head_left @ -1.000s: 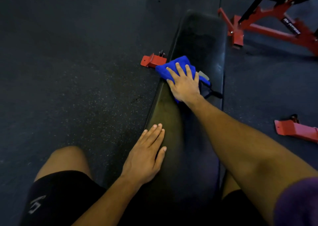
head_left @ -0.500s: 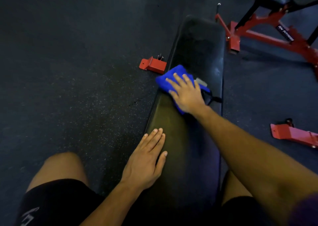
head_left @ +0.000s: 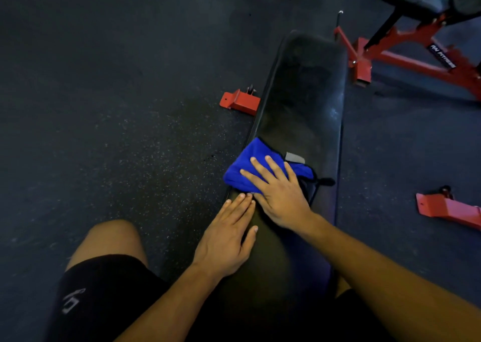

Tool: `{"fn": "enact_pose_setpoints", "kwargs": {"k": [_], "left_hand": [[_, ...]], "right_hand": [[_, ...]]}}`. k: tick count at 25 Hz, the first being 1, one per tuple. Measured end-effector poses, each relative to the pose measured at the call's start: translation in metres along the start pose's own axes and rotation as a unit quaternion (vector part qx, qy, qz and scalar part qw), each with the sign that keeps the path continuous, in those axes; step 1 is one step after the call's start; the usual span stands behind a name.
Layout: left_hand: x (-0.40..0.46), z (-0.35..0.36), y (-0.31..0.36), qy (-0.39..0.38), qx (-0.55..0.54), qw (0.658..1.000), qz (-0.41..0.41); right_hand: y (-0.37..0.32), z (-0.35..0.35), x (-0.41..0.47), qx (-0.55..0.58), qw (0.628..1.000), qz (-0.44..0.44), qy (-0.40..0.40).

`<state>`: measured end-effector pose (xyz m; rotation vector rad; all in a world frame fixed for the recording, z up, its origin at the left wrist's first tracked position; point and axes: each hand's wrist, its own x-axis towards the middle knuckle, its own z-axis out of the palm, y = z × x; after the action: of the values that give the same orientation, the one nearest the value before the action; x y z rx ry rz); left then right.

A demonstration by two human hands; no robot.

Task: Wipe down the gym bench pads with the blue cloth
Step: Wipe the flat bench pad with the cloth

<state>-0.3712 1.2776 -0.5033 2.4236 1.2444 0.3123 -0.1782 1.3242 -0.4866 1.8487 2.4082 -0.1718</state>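
Observation:
A long black bench pad [head_left: 307, 94] runs away from me between my legs. The folded blue cloth [head_left: 247, 164] lies on the pad's left half, about midway along. My right hand [head_left: 278, 193] presses flat on the cloth with fingers spread and straight. My left hand [head_left: 229, 237] rests flat on the pad's left edge just behind the cloth, its fingertips almost touching my right hand. A grey tag and a black cord stick out from the cloth's right side.
Red bench feet show on the dark rubber floor at left [head_left: 239, 102] and right [head_left: 447, 209] of the pad. A second red-framed machine [head_left: 406, 53] with black pads stands at the far right.
My right hand has dragged the blue cloth along the pad toward me, down to my left hand's fingertips. My left hand has stayed flat on the pad's edge.

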Motion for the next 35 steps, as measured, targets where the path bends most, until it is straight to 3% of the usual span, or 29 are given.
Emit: {"fn": "enact_pose_setpoints", "kwargs": {"k": [6, 9, 14, 19, 21, 24, 28, 29, 32, 35], "left_hand": [[-0.004, -0.007, 0.007, -0.057, 0.050, 0.996, 0.040], [-0.005, 0.007, 0.003, -0.019, 0.056, 0.995, 0.080], [-0.003, 0.020, -0.003, 0.007, 0.035, 0.995, 0.088], [-0.003, 0.016, -0.013, -0.022, 0.030, 0.991, 0.128], [-0.005, 0.018, -0.012, -0.031, 0.045, 0.988, 0.145], [-0.005, 0.018, -0.011, -0.044, 0.043, 0.987, 0.148], [-0.005, 0.020, -0.011, -0.029, 0.036, 0.987, 0.154], [-0.005, 0.021, -0.012, -0.020, 0.034, 0.986, 0.162], [-0.008, 0.018, -0.014, -0.022, 0.013, 0.985, 0.173], [-0.005, 0.015, -0.015, -0.035, -0.006, 0.986, 0.163]], "right_hand": [[0.011, -0.003, 0.011, 0.019, 1.000, 0.006, 0.005], [0.029, -0.006, 0.046, -0.020, 0.999, -0.001, 0.047], [0.062, -0.030, 0.151, -0.078, 0.994, -0.074, -0.033], [0.018, -0.043, 0.177, -0.182, 0.974, -0.087, -0.107], [-0.014, -0.037, 0.153, -0.205, 0.959, -0.141, -0.133], [-0.052, -0.025, 0.104, -0.142, 0.939, -0.261, -0.171], [-0.035, -0.032, 0.123, -0.160, 0.883, -0.386, -0.212], [-0.022, -0.037, 0.141, -0.189, 0.883, -0.371, -0.215], [0.027, -0.060, 0.204, -0.287, 0.913, -0.198, -0.215], [0.047, -0.059, 0.228, -0.256, 0.940, -0.067, -0.217]]}}
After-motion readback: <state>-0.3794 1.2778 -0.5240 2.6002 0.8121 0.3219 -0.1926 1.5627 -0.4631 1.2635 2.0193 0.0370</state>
